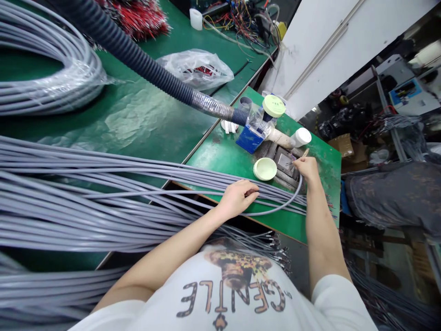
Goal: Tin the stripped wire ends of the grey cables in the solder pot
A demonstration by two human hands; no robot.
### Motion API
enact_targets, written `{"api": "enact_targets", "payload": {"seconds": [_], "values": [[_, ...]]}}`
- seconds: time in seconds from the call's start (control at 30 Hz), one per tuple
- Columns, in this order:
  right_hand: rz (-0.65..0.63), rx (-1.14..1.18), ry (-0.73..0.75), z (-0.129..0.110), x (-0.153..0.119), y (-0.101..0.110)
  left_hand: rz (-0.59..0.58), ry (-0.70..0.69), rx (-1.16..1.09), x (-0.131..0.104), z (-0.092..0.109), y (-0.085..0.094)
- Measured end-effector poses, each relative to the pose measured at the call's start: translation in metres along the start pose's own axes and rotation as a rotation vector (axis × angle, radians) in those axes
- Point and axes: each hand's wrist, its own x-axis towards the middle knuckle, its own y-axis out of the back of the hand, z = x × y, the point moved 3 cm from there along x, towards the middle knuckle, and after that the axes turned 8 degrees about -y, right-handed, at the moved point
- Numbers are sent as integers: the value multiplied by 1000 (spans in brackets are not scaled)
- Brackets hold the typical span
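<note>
My right hand [308,169] pinches the end of a grey cable [299,188], its thin stripped wires pointing left over a small square metal pot [285,161]. From there the cable bends down and back left in a loop toward my left hand [238,197]. That hand lies on a bundle of long grey cables [206,177], fingers curled in; whether it grips one is hidden. Left of the pot sits a pale round dish [265,169]. A white cup [301,137] lies tilted just behind the pot, near a blue box [249,139].
A dark ribbed hose [138,59] crosses overhead down to the pot. Several grey cables [69,211] run along the left, with a wrapped coil [69,82] behind. A plastic bag [198,69] and a yellow-lidded container [274,106] stand farther back. A person's dark clothing [396,195] shows at right.
</note>
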Motion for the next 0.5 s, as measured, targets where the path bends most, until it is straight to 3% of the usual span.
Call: {"api": "enact_targets", "payload": {"seconds": [0.33, 0.5], "values": [[-23, 35, -25, 5, 7, -9, 4, 3, -10, 1, 1, 0], [-20, 116, 9, -6, -10, 6, 3, 10, -16, 1, 0, 1]]}}
